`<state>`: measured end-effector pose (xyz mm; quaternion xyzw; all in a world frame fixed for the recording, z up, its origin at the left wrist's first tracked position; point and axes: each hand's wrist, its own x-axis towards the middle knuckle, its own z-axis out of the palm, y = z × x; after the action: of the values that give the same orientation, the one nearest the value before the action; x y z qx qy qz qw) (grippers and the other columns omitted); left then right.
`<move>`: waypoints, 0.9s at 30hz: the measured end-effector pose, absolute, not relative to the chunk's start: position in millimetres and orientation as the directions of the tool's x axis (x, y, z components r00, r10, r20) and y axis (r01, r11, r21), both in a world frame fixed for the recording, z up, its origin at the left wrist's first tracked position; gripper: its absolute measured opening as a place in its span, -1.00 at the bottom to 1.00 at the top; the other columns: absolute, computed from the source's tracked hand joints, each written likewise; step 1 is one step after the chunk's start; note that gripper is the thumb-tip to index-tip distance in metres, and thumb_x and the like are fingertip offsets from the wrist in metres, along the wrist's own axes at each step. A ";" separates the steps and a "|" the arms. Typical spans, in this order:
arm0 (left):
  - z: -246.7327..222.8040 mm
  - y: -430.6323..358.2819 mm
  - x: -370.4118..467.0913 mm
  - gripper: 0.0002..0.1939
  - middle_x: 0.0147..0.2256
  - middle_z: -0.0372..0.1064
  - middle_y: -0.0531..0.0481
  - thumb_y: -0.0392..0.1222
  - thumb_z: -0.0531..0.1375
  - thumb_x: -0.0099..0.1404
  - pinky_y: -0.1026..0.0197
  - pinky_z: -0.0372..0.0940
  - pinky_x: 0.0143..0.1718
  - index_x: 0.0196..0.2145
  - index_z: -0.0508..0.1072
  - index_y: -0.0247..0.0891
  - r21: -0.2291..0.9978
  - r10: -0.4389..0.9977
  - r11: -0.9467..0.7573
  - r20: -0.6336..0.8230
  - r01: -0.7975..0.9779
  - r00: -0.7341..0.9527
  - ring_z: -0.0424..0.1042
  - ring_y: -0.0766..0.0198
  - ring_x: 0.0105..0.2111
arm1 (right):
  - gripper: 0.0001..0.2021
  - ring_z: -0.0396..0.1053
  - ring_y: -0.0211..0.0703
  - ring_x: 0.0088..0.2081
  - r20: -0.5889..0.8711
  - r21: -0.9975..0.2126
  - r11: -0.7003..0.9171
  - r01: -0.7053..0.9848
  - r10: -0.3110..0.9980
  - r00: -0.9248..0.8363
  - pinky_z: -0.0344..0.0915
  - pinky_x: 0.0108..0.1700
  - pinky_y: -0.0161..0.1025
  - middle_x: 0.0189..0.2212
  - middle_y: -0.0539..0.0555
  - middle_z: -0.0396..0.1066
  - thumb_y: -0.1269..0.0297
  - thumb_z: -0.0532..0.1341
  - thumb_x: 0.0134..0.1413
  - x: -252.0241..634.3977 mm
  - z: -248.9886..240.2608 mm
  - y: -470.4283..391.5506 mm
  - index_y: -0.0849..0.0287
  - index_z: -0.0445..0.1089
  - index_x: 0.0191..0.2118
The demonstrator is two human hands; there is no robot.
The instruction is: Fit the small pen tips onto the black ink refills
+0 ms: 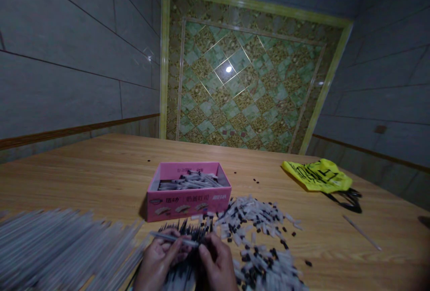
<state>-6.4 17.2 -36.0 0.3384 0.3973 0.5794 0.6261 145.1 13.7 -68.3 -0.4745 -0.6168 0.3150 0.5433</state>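
A translucent pen tube [164,236] lies almost level between my two hands, just in front of the pink box. My left hand [157,257] is closed on it, thumb and fingers around its middle. At the tube's right end, the fingers of my right hand [217,262] pinch together; any small part between them is hidden. Beneath the hands lies a bundle of dark-tipped refills [183,227], partly covered. To the right spread small clear caps and black plugs [255,215]. Many long clear tubes [63,246] lie side by side at the left.
The open pink box [188,203] holds a heap of assembled-looking pens [191,180]. A yellow plastic bag [317,175] with black straps [346,199] lies at the right. A single thin stick [363,233] rests near the right side. Tiled walls border the wooden table [110,161].
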 end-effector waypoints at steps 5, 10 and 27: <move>-35.1 16.3 -5.2 -0.65 -0.45 0.53 -0.06 -0.16 0.35 -0.12 0.21 0.37 -0.40 -0.40 0.30 -0.25 0.885 0.992 0.121 -0.125 -0.450 0.020 0.48 0.21 -0.47 | -0.62 0.12 -0.28 -0.54 0.333 -0.910 0.313 0.273 0.942 0.030 0.03 -0.51 -0.39 -0.65 -0.07 0.13 0.03 0.03 0.09 144.9 -68.7 14.2 0.20 0.24 -0.59; -36.9 16.1 -5.0 -0.63 -0.46 0.52 -0.07 -0.16 0.35 -0.11 0.19 0.37 -0.39 -0.37 0.29 -0.27 0.885 0.995 0.094 -0.104 -0.456 0.003 0.49 0.20 -0.47 | -0.68 0.15 -0.26 -0.50 0.381 -0.897 0.365 0.248 0.924 0.017 0.07 -0.47 -0.39 -0.62 -0.06 0.17 0.05 0.08 0.06 144.4 -62.4 11.8 0.20 0.27 -0.52; -39.7 20.2 -9.9 -0.68 -0.53 0.40 0.02 -0.03 0.24 0.03 0.34 0.22 -0.57 -0.30 0.41 -0.29 0.923 0.999 0.045 -0.035 -0.381 0.033 0.34 0.33 -0.55 | -0.86 0.29 -0.14 -0.45 0.425 -0.837 0.278 0.471 0.873 0.240 0.11 -0.43 -0.33 -0.54 0.03 0.39 0.24 0.14 -0.02 188.4 -34.9 31.9 0.15 0.36 -0.48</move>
<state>-9.9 20.2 -39.7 0.3891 0.3968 0.5712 0.6041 188.4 31.9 -34.9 -0.5716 -0.5879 0.1853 0.5416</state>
